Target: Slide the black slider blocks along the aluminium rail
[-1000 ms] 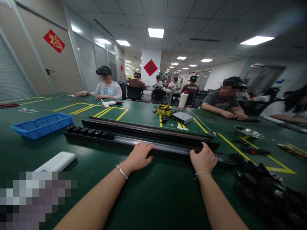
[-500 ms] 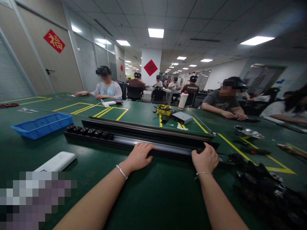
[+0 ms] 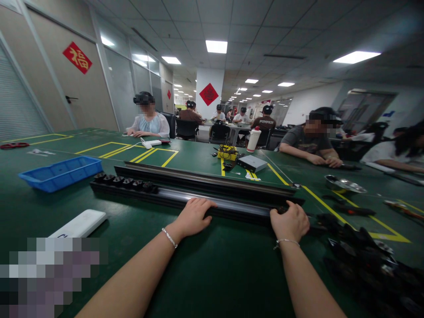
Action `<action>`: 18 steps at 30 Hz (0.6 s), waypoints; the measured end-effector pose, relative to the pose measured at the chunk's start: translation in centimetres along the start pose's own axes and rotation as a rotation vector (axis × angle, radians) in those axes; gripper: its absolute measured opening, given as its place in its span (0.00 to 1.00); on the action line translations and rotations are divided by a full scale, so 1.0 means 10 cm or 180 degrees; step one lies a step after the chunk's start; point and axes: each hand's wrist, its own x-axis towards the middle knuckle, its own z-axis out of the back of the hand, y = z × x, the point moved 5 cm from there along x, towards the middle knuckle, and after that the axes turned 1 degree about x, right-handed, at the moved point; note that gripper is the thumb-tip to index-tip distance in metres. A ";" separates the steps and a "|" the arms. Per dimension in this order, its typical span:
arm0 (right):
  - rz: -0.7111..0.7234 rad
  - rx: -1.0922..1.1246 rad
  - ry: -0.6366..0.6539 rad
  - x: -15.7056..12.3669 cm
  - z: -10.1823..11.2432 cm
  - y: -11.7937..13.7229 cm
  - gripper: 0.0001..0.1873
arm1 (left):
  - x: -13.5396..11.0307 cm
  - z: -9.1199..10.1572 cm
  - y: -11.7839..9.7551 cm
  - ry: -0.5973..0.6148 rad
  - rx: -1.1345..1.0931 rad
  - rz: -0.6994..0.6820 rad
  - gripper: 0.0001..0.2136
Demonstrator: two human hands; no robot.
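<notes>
A long black track rail (image 3: 238, 209) lies across the green table in front of me. Several small black blocks (image 3: 127, 181) sit in a row in its left part. My left hand (image 3: 194, 216) rests on the rail's near edge near the middle, its fingers over the top and thumb on the near side. At the rail's right end, my right hand (image 3: 292, 223) is closed with thumb and fingers around a small dark part (image 3: 281, 210), mostly hidden by the hand. Behind lies a second black rail (image 3: 212, 179), parallel and untouched.
To the left stand a blue tray (image 3: 62, 173) and a white box-shaped device (image 3: 82, 223). A heap of black parts (image 3: 364, 256) lies at the right, with a metal bowl (image 3: 344, 183) beyond. Further back are a grey box (image 3: 252, 164), a bottle (image 3: 253, 140) and seated co-workers.
My right hand has shifted slightly right along the rail end. My left hand keeps its place on the rail. A co-worker at the far left has drawn their hands together.
</notes>
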 end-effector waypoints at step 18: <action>-0.0313 0.0166 -0.0012 0.08 0.03 -0.13 0.28 | 0.00 0.00 0.00 -0.0011 0.0015 0.0009 0.18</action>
